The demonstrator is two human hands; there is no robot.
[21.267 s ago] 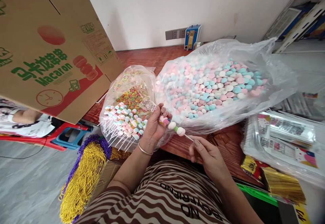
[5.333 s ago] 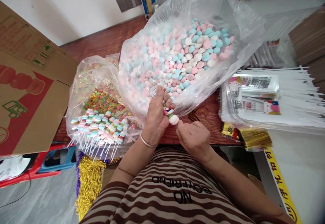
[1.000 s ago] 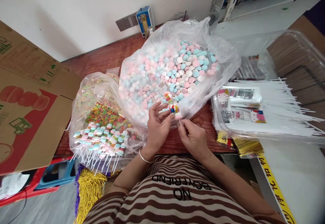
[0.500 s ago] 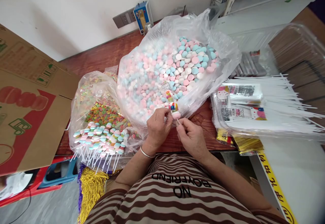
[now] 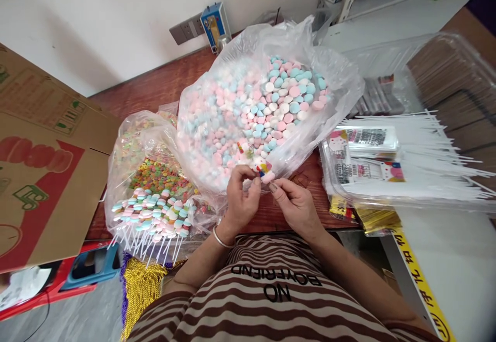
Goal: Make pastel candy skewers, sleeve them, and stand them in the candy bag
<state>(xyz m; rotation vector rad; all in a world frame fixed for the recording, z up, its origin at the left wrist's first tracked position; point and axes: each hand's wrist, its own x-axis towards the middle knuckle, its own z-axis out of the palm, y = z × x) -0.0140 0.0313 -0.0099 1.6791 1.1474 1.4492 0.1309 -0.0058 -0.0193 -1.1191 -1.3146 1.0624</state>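
Observation:
A small printed clear wrapper with a pink candy at its lower end is between my hands, over the near edge of the big bag of pink, blue and white candies. My left hand pinches the wrapper from the left. The fingertips of my right hand are closed at its lower end beside the pink candy; what exactly they grip is too small to tell. To the left, finished-looking candy skewers on white sticks lie on a bag of small colourful rings.
A clear plastic tray at the right holds white sticks and printed wrappers. Gold twist ties lie by its near edge. A cardboard box stands at the left, a blue device by the wall.
The wrapper has tilted to the left between my hands, and my left hand's fingers have shifted on it. The whole view has moved slightly.

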